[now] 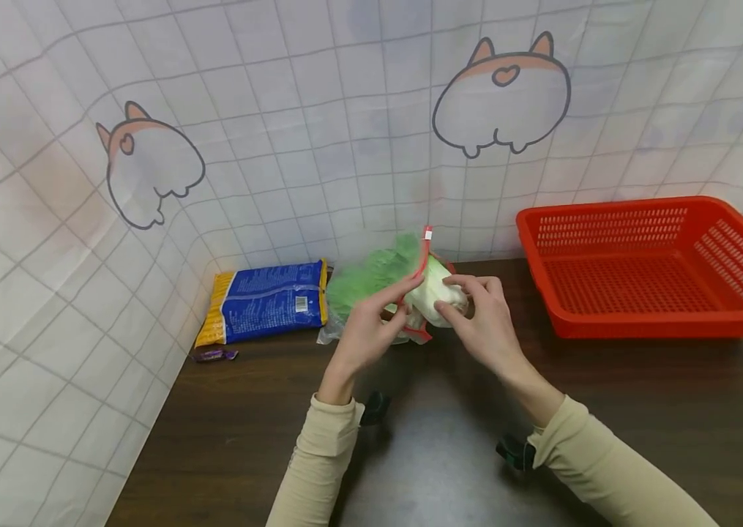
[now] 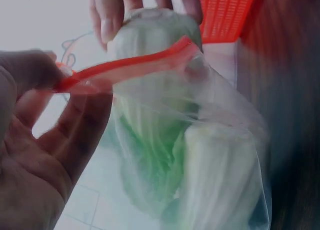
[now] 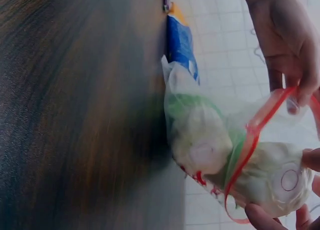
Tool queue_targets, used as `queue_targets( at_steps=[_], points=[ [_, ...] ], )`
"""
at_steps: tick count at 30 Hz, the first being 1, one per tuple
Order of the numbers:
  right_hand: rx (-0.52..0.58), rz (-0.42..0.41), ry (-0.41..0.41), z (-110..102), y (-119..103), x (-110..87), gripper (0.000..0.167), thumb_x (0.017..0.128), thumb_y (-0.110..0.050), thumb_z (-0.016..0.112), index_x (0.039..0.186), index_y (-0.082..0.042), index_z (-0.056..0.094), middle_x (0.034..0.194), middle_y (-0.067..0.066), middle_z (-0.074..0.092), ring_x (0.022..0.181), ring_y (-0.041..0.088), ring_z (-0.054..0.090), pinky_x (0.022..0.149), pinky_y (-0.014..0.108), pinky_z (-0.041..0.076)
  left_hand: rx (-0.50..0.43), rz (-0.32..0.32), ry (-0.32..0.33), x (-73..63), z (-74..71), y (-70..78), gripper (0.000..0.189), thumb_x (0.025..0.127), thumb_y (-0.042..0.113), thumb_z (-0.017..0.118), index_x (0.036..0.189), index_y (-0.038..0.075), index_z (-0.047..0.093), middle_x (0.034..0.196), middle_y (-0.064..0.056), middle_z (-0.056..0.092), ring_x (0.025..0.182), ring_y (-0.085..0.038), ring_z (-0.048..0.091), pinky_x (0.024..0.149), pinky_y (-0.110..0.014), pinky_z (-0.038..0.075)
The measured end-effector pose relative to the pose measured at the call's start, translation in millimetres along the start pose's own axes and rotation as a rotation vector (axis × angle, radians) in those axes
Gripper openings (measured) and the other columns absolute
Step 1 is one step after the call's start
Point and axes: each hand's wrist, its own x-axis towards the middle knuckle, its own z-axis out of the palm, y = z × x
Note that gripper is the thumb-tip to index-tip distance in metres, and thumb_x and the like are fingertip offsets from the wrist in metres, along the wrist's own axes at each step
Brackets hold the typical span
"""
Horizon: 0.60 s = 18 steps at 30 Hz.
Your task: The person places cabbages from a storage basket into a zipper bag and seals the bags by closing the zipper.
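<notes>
A clear zip bag with a red rim (image 1: 425, 252) lies toward the back of the table, its mouth facing right. One napa cabbage (image 2: 222, 175) is inside it, pale base toward the mouth. My left hand (image 1: 371, 329) pinches the red rim between thumb and fingers. With the fingertips of my right hand (image 1: 486, 322) I grip a second napa cabbage (image 1: 433, 296) around its white base. In the left wrist view, this cabbage's green leaves are inside the bag, while its base sticks out past the red rim.
A blue and yellow packet (image 1: 272, 300) lies left of the bag, with a small purple wrapped candy (image 1: 214, 355) before it. A red plastic basket (image 1: 648, 323) stands at the right. Behind the dark wooden table (image 1: 246, 432) hangs a white checked cloth (image 1: 345, 161).
</notes>
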Motion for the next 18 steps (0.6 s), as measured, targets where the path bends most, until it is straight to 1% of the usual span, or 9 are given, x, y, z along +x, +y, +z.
queue_targets(
  at_steps=[1, 2, 4, 6, 9, 12, 14, 16, 18],
  points=[
    [0.009, 0.007, -0.003, 0.2, -0.4, 0.5, 0.036, 0.088, -0.02, 0.075, 0.12, -0.007, 0.065, 0.114, 0.022, 0.046, 0.092, 0.029, 0.049, 0.074, 0.037, 0.041, -0.008, -0.021, 0.024, 0.0, -0.9, -0.8, 0.048, 0.094, -0.004, 0.054, 0.136, 0.016, 0.061, 0.139, 0.003, 0.056, 0.082, -0.013, 0.056, 0.066, -0.024, 0.053],
    [0.016, 0.018, -0.011, -0.3, -0.5, 0.9, 0.036, 0.088, -0.02, 0.074, 0.12, -0.007, 0.064, 0.115, 0.022, 0.046, 0.094, 0.03, 0.049, 0.075, 0.037, 0.04, -0.01, -0.038, 0.047, 0.1, -2.0, -1.1, 0.048, 0.094, -0.004, 0.054, 0.136, 0.016, 0.061, 0.139, 0.003, 0.056, 0.082, -0.013, 0.055, 0.064, -0.024, 0.052],
    [0.025, 0.037, -0.033, -3.2, 0.0, 1.8, 0.035, 0.089, -0.021, 0.073, 0.119, -0.007, 0.065, 0.116, 0.021, 0.047, 0.098, 0.031, 0.05, 0.077, 0.039, 0.041, -0.008, -0.06, 0.081, 0.8, -3.4, -1.6, 0.047, 0.094, -0.004, 0.054, 0.136, 0.015, 0.061, 0.139, 0.003, 0.056, 0.077, -0.013, 0.052, 0.061, -0.024, 0.051],
    [0.031, 0.053, -0.064, -8.1, 0.3, 2.0, 0.033, 0.089, -0.021, 0.072, 0.119, -0.007, 0.065, 0.117, 0.019, 0.047, 0.1, 0.031, 0.053, 0.08, 0.04, 0.043, -0.005, -0.069, 0.092, 1.6, -4.2, -1.8, 0.047, 0.093, -0.005, 0.053, 0.136, 0.014, 0.06, 0.14, 0.003, 0.055, 0.073, -0.014, 0.051, 0.059, -0.024, 0.049],
    [0.02, 0.038, -0.119, -17.1, 0.2, 1.9, 0.031, 0.089, -0.02, 0.071, 0.117, -0.009, 0.067, 0.117, 0.017, 0.049, 0.102, 0.031, 0.056, 0.082, 0.042, 0.044, 0.01, -0.073, 0.109, 2.5, -4.5, -2.2, 0.049, 0.092, -0.005, 0.052, 0.137, 0.013, 0.059, 0.14, 0.005, 0.055, 0.064, -0.016, 0.047, 0.053, -0.022, 0.045],
    [-0.011, -0.008, -0.168, -25.4, -0.9, 2.7, 0.029, 0.087, -0.02, 0.073, 0.114, -0.011, 0.069, 0.114, 0.012, 0.052, 0.1, 0.028, 0.055, 0.082, 0.041, 0.042, 0.03, -0.062, 0.124, 2.8, -4.6, -3.2, 0.05, 0.092, -0.006, 0.052, 0.138, 0.013, 0.059, 0.141, 0.006, 0.054, 0.06, -0.018, 0.045, 0.051, -0.022, 0.043],
    [-0.035, -0.044, -0.192, -28.7, -2.0, 4.2, 0.027, 0.086, -0.018, 0.073, 0.113, -0.012, 0.07, 0.113, 0.011, 0.054, 0.1, 0.025, 0.051, 0.081, 0.04, 0.041, 0.043, -0.039, 0.123, 2.6, -4.9, -3.3, 0.049, 0.092, -0.007, 0.053, 0.137, 0.013, 0.06, 0.141, 0.006, 0.054, 0.065, -0.017, 0.049, 0.053, -0.022, 0.046],
    [-0.051, -0.07, -0.199, -29.4, -3.6, 5.9, 0.026, 0.086, -0.017, 0.073, 0.112, -0.011, 0.07, 0.112, 0.011, 0.055, 0.098, 0.024, 0.05, 0.079, 0.039, 0.04, 0.055, -0.003, 0.099, 1.8, -5.0, -3.2, 0.048, 0.092, -0.007, 0.054, 0.136, 0.012, 0.06, 0.141, 0.003, 0.054, 0.072, -0.016, 0.053, 0.059, -0.022, 0.05],
    [-0.054, -0.074, -0.193, -27.5, -5.5, 7.1, 0.026, 0.087, -0.017, 0.072, 0.112, -0.01, 0.071, 0.112, 0.012, 0.055, 0.097, 0.026, 0.05, 0.077, 0.039, 0.04, 0.067, 0.034, 0.06, 0.5, -5.1, -2.6, 0.048, 0.092, -0.007, 0.054, 0.135, 0.012, 0.061, 0.141, 0.001, 0.054, 0.07, -0.014, 0.051, 0.059, -0.023, 0.05]
  ],
)
